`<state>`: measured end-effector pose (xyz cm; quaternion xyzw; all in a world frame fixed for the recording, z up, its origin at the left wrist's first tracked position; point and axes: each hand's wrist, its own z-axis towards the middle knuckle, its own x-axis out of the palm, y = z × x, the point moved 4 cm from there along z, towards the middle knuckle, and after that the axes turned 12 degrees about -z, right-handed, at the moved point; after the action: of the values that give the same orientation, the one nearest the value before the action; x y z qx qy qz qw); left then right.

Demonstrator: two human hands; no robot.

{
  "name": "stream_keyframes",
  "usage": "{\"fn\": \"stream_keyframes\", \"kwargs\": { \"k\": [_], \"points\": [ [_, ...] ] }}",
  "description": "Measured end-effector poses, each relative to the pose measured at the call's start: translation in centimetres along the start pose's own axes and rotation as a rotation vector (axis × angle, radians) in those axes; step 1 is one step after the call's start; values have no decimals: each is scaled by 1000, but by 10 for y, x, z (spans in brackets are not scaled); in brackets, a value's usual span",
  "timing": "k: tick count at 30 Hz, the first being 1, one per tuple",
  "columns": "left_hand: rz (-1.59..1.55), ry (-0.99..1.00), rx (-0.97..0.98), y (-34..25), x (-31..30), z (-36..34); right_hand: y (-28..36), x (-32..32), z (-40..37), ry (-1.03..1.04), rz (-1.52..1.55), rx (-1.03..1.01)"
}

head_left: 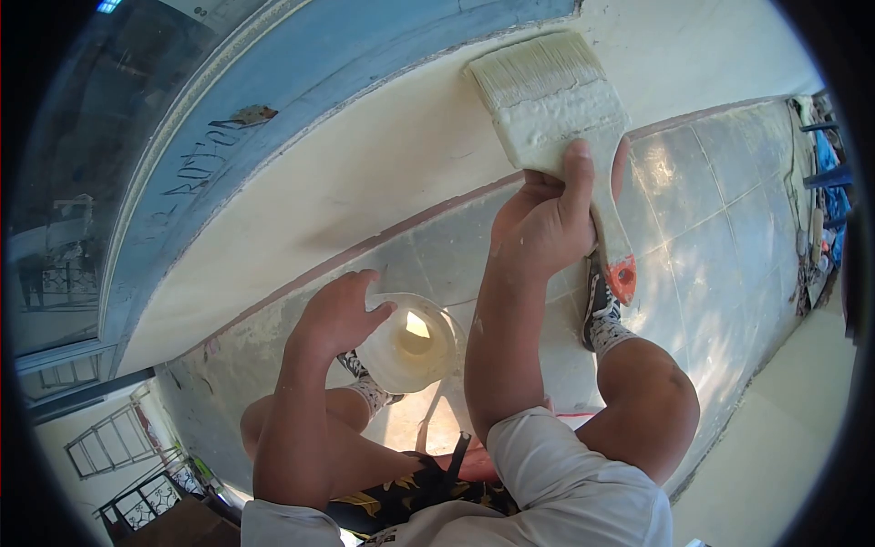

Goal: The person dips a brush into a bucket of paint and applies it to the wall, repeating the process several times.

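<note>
My right hand (551, 214) is closed round the handle of a wide paintbrush (561, 114), thumb along its near face. Thick cream-white paint coats the bristles and ferrule, and the bristles lie over the cream wall (428, 137) just below a blue band (301, 91). The handle's end is red with a hole. Beside a round, pale bucket (415, 346) is my left hand (342, 310), its thumb and fingers apart. Its thumb overlaps the bucket's rim in view; whether it touches cannot be made out. Light-coloured paint shows inside the bucket.
Grey floor tiles (702, 210) run along the wall's foot, with a reddish-brown strip (392, 232) between. A glass window (68, 210) is at the left. My feet flank the bucket. Blue items (828, 178) and clutter stand at the right; a metal rack (109, 442) is lower left.
</note>
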<state>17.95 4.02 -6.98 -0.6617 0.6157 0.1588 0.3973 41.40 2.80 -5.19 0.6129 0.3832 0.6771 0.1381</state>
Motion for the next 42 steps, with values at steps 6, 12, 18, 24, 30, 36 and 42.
{"fn": "stream_keyframes", "kwargs": {
  "k": [6,12,18,24,30,36,42],
  "points": [
    [45,41,1,0,2,1,-3,2,1,-42,37,25],
    [51,24,23,0,2,1,6,6,-1,-17,79,26],
    [25,26,-12,-2,2,0,1,4,-2,-42,-16,35],
    [7,35,-37,-5,2,-1,7,9,-3,-31,45,40],
    [26,22,-17,-1,2,0,2,3,-4,-34,3,24],
    [19,52,-55,-6,0,-1,3,10,-6,-85,-15,53],
    [25,38,-30,-3,0,-1,6,9,-12,-30,26,47]
  ]
}}
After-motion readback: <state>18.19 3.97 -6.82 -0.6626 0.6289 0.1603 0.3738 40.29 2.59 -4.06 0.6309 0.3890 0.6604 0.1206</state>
